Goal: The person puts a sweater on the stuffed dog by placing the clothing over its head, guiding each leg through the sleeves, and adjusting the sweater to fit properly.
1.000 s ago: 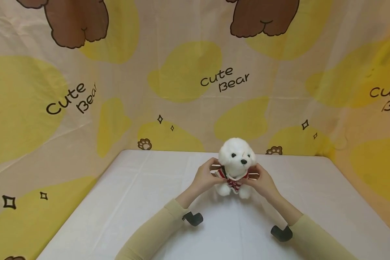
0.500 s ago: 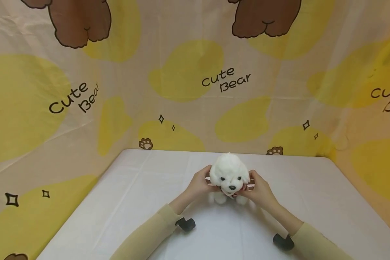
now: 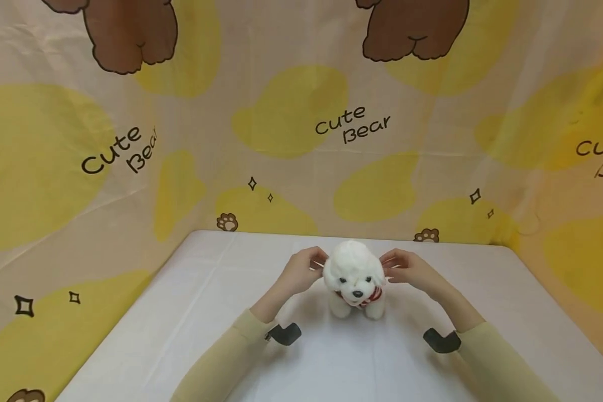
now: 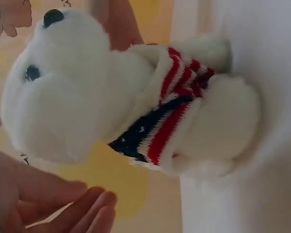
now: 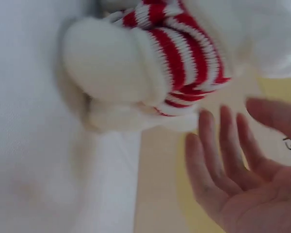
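Note:
A white plush dog (image 3: pixel 353 265) stands on its feet on the white table, facing the head camera. It wears a knitted sweater (image 4: pixel 167 109) with red and white stripes and a navy patch. My left hand (image 3: pixel 301 271) is beside the dog's head, fingers loosely bent; the left wrist view shows a gap between its fingertips (image 4: pixel 104 196) and the fur. On the other side, my right hand (image 3: pixel 409 269) has its fingers spread and relaxed near the dog's ear. In the right wrist view, the palm is turned toward the sweater and holds nothing.
The white table (image 3: pixel 231 290) reaches back to a yellow and beige printed cloth (image 3: pixel 281 128) that hangs behind it and along both sides. A black wrist mount (image 3: pixel 286 334) sits at the left cuff, another black mount (image 3: pixel 441 340) at the right.
The plush dog has come down and slightly left, its head now lower over its feet. Both hands have let go of its body and drawn apart to its sides.

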Motion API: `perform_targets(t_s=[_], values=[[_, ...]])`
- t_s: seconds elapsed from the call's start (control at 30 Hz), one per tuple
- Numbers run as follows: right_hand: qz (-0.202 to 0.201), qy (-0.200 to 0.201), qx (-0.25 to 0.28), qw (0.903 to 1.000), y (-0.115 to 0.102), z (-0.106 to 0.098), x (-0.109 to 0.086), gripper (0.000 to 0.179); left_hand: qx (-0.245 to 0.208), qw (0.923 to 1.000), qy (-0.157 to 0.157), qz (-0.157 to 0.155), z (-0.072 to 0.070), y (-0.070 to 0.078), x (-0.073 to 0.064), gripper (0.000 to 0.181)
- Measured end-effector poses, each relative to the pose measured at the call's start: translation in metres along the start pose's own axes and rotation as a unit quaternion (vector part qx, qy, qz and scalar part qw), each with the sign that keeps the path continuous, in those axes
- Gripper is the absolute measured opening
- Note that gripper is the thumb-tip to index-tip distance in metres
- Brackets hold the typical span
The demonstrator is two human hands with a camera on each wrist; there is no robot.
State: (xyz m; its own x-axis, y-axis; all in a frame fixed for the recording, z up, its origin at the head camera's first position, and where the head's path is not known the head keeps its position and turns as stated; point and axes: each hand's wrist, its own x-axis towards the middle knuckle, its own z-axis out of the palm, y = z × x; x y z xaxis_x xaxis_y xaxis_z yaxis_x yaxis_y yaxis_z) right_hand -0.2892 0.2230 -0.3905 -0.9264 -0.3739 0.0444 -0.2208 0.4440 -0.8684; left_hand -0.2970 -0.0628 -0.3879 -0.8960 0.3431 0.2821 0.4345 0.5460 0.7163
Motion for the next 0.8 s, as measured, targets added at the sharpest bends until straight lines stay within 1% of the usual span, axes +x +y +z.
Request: perform_targets(t_s=[0.07, 0.13, 0.17, 0.2, 0.23, 0.3, 0.4, 0.47, 0.57, 0.67, 0.73, 0.8], values=[[-0.009, 0.031, 0.003, 0.9995, 0.001, 0.001, 0.009, 0.034, -0.001, 0.9976, 0.068, 0.009, -0.004, 0.01, 0.001, 0.016], [-0.022, 0.057, -0.005, 0.9981, 0.004, 0.005, 0.019, 0.035, -0.018, 0.9904, 0.136, 0.018, -0.005, 0.019, 0.001, 0.014], [-0.027, 0.067, -0.008, 0.9973, 0.005, 0.007, 0.025, 0.034, -0.03, 0.9858, 0.163, 0.026, -0.005, 0.024, 0.0, 0.015], [-0.034, 0.072, -0.01, 0.9967, 0.005, 0.01, 0.03, 0.033, -0.042, 0.9814, 0.184, 0.036, -0.004, 0.028, 0.0, 0.017], [-0.038, 0.077, -0.012, 0.9962, 0.006, 0.012, 0.035, 0.032, -0.05, 0.9785, 0.195, 0.044, -0.002, 0.033, 0.0, 0.02], [-0.05, 0.075, -0.017, 0.9958, 0.006, 0.015, 0.043, 0.032, -0.057, 0.9775, 0.198, 0.047, 0.003, 0.042, -0.001, 0.028], [-0.063, 0.049, -0.023, 0.9965, 0.005, 0.018, 0.054, 0.032, -0.052, 0.9823, 0.176, 0.038, 0.012, 0.054, -0.003, 0.039], [-0.063, 0.032, -0.032, 0.997, 0.004, 0.019, 0.058, 0.033, -0.046, 0.9859, 0.158, 0.028, 0.019, 0.059, -0.004, 0.045], [-0.054, 0.016, -0.07, 0.9959, 0.005, 0.02, 0.062, 0.034, -0.042, 0.9885, 0.144, 0.021, 0.027, 0.063, -0.005, 0.051], [-0.057, 0.009, -0.123, 0.9907, 0.006, 0.019, 0.061, 0.036, -0.034, 0.9891, 0.141, 0.025, 0.029, 0.064, -0.005, 0.052], [-0.059, 0.01, -0.149, 0.9869, 0.006, 0.018, 0.06, 0.036, -0.029, 0.9897, 0.137, 0.028, 0.027, 0.063, -0.003, 0.052], [-0.06, 0.015, -0.169, 0.9837, 0.008, 0.016, 0.06, 0.037, -0.027, 0.9912, 0.126, 0.029, 0.023, 0.061, -0.001, 0.05]])
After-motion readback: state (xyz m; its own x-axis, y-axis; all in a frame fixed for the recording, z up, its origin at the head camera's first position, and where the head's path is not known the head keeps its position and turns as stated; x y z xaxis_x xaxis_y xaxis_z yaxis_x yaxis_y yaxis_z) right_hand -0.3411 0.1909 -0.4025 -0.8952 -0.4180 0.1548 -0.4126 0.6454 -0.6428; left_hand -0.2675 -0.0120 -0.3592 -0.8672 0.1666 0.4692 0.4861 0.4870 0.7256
